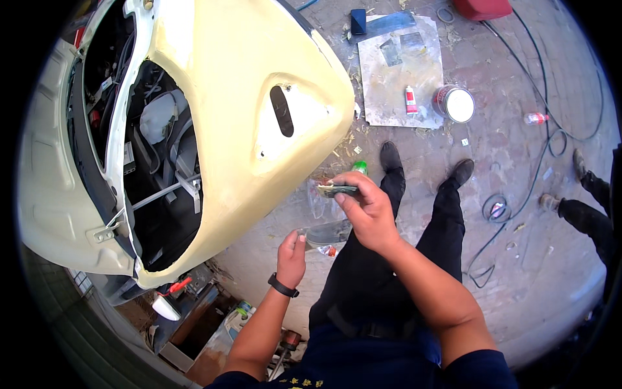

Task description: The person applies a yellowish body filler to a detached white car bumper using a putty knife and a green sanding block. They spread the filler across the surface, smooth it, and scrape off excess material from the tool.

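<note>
My right hand (370,211) is closed round a small dark scraper (343,190) with cream-coloured paste at its end. Lower and to the left, my left hand (291,258) pinches the edge of a grey, flat plate (328,233), its thumb on top. Both are in front of my legs, apart from the car body. On my left stands that car body (227,84), a large curved panel coated pale yellow, with a slot-shaped opening and a large window opening. Inside the window opening dark interior parts show.
Ahead on the floor lies a stained sheet (402,78) with a red-and-white tube (411,100); a tin (455,104) stands beside it. A phone (357,21) lies nearby. Hoses (543,84) wind across the right, near another person's legs (586,220). A green can (359,167) is near my foot.
</note>
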Tool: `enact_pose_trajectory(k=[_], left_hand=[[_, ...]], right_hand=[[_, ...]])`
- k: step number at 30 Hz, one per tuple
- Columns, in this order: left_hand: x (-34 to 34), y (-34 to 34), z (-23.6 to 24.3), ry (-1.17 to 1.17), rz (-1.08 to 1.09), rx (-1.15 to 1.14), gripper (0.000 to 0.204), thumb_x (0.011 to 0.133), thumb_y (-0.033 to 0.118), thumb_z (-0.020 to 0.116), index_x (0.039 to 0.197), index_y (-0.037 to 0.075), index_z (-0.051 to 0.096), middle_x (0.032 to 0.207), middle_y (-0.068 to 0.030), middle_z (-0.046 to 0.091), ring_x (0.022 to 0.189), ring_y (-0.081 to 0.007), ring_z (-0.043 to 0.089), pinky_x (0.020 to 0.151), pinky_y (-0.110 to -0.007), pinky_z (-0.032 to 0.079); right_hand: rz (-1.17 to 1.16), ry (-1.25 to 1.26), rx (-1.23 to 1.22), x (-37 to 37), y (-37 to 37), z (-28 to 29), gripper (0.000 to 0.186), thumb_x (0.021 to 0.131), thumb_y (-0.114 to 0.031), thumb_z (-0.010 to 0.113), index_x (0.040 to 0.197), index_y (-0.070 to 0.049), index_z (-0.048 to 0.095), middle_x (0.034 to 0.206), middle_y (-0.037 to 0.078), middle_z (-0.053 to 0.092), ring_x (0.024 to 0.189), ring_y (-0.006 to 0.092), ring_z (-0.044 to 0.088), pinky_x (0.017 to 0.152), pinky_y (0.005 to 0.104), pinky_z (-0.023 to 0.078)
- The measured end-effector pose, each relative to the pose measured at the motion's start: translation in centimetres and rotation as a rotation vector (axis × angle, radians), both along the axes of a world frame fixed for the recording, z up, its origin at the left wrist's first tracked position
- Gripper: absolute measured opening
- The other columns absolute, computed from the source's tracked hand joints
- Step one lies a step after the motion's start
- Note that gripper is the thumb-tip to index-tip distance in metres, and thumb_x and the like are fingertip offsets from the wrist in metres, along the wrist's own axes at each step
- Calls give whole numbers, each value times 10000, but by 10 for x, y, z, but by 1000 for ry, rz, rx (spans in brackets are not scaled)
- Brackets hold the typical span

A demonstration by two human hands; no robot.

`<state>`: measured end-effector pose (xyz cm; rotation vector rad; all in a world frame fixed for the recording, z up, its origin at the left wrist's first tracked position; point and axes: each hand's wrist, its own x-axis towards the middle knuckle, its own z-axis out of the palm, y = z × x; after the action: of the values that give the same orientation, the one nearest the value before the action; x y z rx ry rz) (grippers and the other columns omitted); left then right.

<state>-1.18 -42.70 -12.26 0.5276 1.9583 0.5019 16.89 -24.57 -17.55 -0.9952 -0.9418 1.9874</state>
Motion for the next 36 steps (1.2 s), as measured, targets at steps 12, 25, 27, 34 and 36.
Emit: enact_pose_trajectory(k=[12,25,27,34,36], left_hand=[[162,150,65,-371,-173,104,287,1146,196,485,1278,-10,634,1136,-50,702,1019,-112,654,927,-313,546],[356,209,38,-507,-133,95,264,1136,142,482,1296,-18,619,1223,-107,723,1103,-179,703,953,-353,564],[372,214,37,-566,-27,117,252,1135,139,487,1295,-7,616,1210,-94,719,1084,-169,701,941,-341,564],[391,217,41,-988,507,-3,315,1127,112,468,1408,-9,543,1378,-141,667,1274,-244,657,1131,-426,505],[394,207,43,-1082,569,-88,389,1130,134,453,1485,-19,497,1434,-160,641,1312,-252,639,1149,-425,486]], right_hand=[[136,230,-48,249,22,36,313,1053,-140,593,1302,41,653,1228,108,671,1115,192,626,986,351,486],[-400,553,-454,435,58,29,377,1018,-121,654,1360,38,635,1254,110,705,1132,191,667,1001,367,521],[-258,387,-278,452,60,21,346,1005,-105,652,1319,41,663,1244,111,698,1141,190,652,1009,362,503],[-483,402,-294,456,79,18,288,927,-220,651,1096,13,645,1060,103,594,949,179,575,870,331,467],[-540,512,-188,440,95,25,289,914,-261,662,1052,-12,612,990,91,550,874,170,533,810,321,446]])
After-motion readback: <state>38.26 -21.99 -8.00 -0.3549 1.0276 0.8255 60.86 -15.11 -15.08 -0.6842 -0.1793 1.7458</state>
